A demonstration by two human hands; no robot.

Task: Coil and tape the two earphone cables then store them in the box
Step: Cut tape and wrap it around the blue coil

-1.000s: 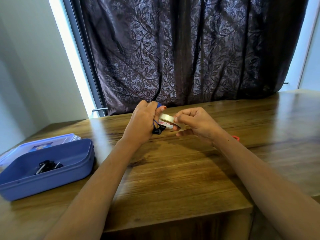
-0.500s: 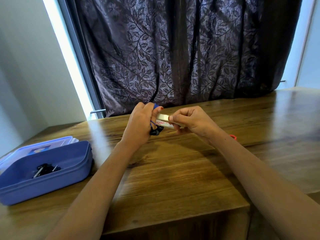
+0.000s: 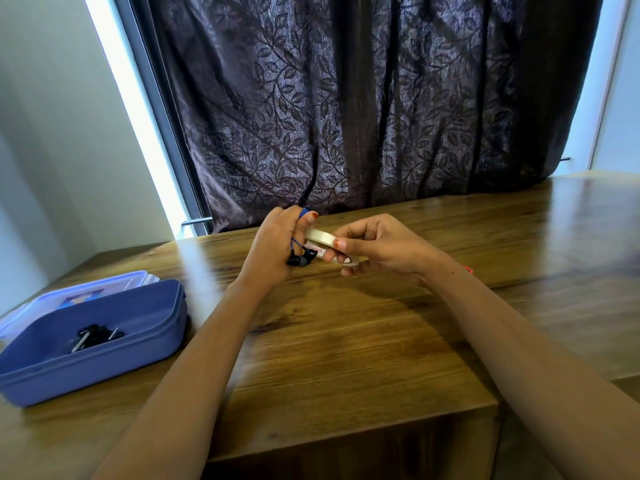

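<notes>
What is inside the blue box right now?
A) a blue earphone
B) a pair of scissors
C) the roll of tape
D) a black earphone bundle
D: a black earphone bundle lies on the floor of the blue box, while the tape roll is pinched in the right hand and the blue earphone is gripped in the left hand.

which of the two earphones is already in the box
The black pair, lying in the open blue box on the left. The blue-cabled pair is gripped in the left hand, while the right hand holds the tape roll.
</notes>
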